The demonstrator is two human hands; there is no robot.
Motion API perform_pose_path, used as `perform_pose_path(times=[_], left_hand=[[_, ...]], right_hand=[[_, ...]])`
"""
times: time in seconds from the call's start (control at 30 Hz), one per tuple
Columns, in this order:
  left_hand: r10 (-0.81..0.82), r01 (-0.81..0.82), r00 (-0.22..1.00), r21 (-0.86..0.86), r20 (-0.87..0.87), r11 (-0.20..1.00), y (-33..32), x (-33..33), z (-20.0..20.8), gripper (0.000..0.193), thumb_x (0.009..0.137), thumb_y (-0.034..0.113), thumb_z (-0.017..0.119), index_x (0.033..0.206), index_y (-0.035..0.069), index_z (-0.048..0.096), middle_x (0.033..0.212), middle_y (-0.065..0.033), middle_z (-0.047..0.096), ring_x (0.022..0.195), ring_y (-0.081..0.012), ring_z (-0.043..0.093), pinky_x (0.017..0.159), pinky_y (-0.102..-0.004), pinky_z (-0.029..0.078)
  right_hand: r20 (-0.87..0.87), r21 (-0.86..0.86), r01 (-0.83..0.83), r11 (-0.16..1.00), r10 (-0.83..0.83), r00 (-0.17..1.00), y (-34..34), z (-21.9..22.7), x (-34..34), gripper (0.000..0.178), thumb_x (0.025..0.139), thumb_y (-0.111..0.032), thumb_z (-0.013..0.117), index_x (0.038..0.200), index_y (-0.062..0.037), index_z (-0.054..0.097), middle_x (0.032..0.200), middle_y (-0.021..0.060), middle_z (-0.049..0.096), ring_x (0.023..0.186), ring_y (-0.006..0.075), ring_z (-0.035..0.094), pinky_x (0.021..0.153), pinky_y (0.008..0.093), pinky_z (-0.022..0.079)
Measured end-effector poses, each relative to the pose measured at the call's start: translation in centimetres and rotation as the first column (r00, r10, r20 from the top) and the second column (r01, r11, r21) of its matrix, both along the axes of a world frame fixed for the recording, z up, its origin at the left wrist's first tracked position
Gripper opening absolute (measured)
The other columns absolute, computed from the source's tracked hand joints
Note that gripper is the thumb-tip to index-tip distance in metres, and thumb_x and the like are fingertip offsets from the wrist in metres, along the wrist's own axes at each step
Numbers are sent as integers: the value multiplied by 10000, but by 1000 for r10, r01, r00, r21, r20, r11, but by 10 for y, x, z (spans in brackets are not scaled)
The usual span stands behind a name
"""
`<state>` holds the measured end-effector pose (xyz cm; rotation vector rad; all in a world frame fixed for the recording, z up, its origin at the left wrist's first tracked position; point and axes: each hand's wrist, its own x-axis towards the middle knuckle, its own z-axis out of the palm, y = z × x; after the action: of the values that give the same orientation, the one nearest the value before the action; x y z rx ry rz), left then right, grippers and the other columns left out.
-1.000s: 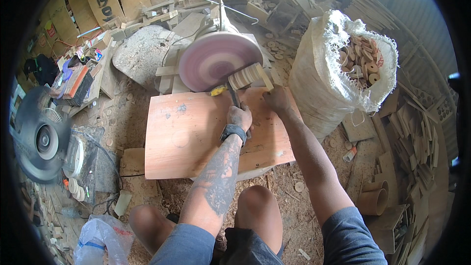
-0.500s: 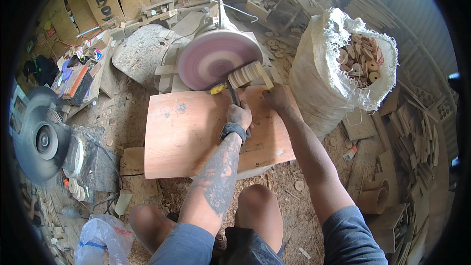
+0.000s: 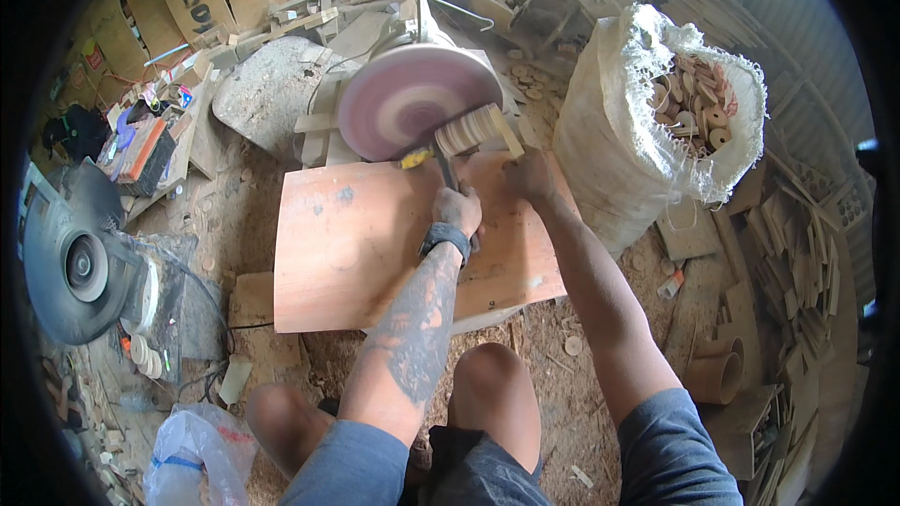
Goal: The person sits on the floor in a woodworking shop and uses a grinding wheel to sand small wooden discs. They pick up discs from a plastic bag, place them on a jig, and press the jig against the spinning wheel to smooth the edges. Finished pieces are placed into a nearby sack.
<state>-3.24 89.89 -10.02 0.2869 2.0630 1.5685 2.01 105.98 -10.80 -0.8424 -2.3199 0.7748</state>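
Left hand (image 3: 457,211) closed on tool handle (image 3: 441,169), right hand (image 3: 530,173) steadying stacked wooden rings (image 3: 469,129) — against sanding disc (image 3: 412,98)

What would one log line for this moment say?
left hand: grips tool handle | right hand: on board | wood stack: against sanding disc | sack: wooden discs

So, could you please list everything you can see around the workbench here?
sanding disc: one, pink-purple, upright behind the board
stack of wooden discs: one, pale, against the sanding disc
board: one, orange-brown, on the ground
sack: one, white, right, full of wooden rings
fan: one, black, far left
plastic bag: one, clear, lower left
left hand: gripping a dark rod that runs to the stack
right hand: on the board beside the stack
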Motion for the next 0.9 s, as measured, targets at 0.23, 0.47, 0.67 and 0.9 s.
perform_pose_path(times=[0.23, 0.47, 0.67, 0.9], left_hand=[[-33, 33, 999, -6, 15, 999, -2, -1, 1, 399, 968, 335, 476, 913, -59, 503, 556, -165, 585, 384, -277, 589, 334, -403, 454], [9, -9, 1000, -29, -8, 1000, -3, 3, 6, 453, 966, 349, 490, 808, -75, 520, 578, -156, 604, 428, -270, 624, 382, -390, 491], [12, -12, 1000, -41, -16, 999, -1, 1, 3, 436, 964, 347, 491, 828, -66, 524, 559, -155, 596, 417, -273, 617, 360, -394, 477], [-21, 22, 1000, -12, 10, 1000, 1, -3, -4, 421, 966, 332, 475, 844, -67, 533, 544, -171, 599, 403, -282, 609, 350, -396, 466]], right_hand=[[-3, 32, -1, 999, 1, 1000, -4, 3, 3, 318, 756, -110, 615, 1024, 59, 633, 813, 269, 666, 813, 395, 670, 729, 445, 520], [16, -8, 29, 1000, -29, 999, 0, -1, -1, 334, 764, -132, 638, 1047, 45, 635, 850, 267, 671, 847, 399, 666, 750, 448, 518], [50, -38, 41, 998, -39, 998, 7, -9, -3, 347, 772, -154, 657, 1067, 28, 637, 877, 262, 674, 882, 401, 661, 790, 460, 513], [22, -66, 26, 997, -25, 999, 9, -11, -4, 349, 761, -160, 644, 1052, 34, 641, 871, 271, 670, 876, 407, 660, 781, 467, 516]])
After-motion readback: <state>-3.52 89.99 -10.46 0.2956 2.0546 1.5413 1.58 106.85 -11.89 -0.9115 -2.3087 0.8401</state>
